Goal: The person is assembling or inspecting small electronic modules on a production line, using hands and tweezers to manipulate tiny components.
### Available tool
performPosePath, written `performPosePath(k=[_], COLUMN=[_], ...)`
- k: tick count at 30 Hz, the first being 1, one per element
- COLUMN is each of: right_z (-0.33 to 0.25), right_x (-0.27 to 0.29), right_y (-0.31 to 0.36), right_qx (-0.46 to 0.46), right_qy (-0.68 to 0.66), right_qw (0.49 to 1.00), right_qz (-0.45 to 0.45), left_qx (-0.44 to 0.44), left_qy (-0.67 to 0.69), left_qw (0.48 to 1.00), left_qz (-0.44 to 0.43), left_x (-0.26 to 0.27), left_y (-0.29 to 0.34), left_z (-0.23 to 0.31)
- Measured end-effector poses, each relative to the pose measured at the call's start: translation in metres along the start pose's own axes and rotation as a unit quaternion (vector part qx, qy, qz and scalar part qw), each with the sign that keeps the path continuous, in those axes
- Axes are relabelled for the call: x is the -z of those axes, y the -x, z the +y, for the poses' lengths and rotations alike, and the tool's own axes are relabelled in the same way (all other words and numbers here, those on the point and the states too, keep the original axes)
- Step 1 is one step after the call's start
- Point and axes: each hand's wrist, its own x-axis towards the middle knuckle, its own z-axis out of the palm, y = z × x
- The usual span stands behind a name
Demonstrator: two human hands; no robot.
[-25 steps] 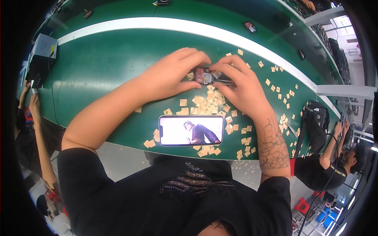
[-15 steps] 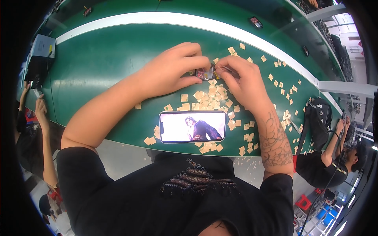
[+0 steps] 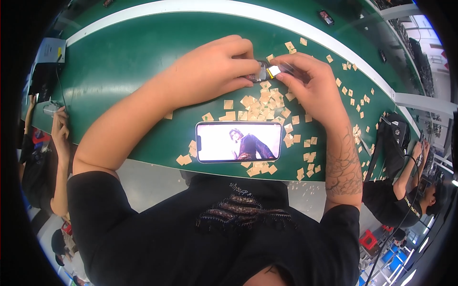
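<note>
I take this for an electronics assembly workshop. On my feed a long green worktable [image 3: 143,52] sweeps across the frame, with a small electronic unit [image 3: 261,73] at the upper centre, another device [image 3: 326,17] past the white strip [image 3: 191,6] at upper right, and tan squares [image 3: 260,108] scattered in dozens. I see co-workers at both edges, one left [image 3: 61,178], one right [image 3: 396,205], plus a red stool [image 3: 368,239] lower right and white metal framing [image 3: 422,104] above.
</note>
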Motion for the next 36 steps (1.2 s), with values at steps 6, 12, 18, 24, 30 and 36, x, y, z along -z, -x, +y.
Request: performPosePath(k=[6, 12, 18, 24, 30, 36], right_z=[-0.022, -0.017, -0.006, -0.013, -0.019, -0.012], right_x=[-0.013, -0.024, -0.03, -0.032, -0.034, -0.034], right_y=[-0.004, -0.002, 0.001, 0.003, -0.002, -0.001], right_qx=[0.069, 0.055, -0.01, -0.008, 0.004, 0.01], right_qy=[0.139, 0.153, 0.034, 0.044, 0.123, 0.102], right_qw=[0.988, 0.986, 0.997, 0.996, 0.988, 0.99], right_qz=[0.008, 0.034, 0.062, 0.074, 0.09, 0.098], left_qx=[-0.015, -0.007, 0.025, 0.022, 0.027, 0.042], left_qy=[-0.023, 0.0, 0.046, 0.043, 0.049, 0.069], left_qw=[1.0, 1.0, 0.999, 0.999, 0.998, 0.997], left_qz=[0.003, 0.01, 0.013, 0.022, 0.021, 0.011], left_x=[0.001, 0.0, 0.001, 0.0, 0.001, 0.002], left_y=[-0.001, -0.002, -0.002, -0.003, -0.004, -0.001], left_z=[0.002, 0.001, 0.003, 0.002, 0.004, 0.006])
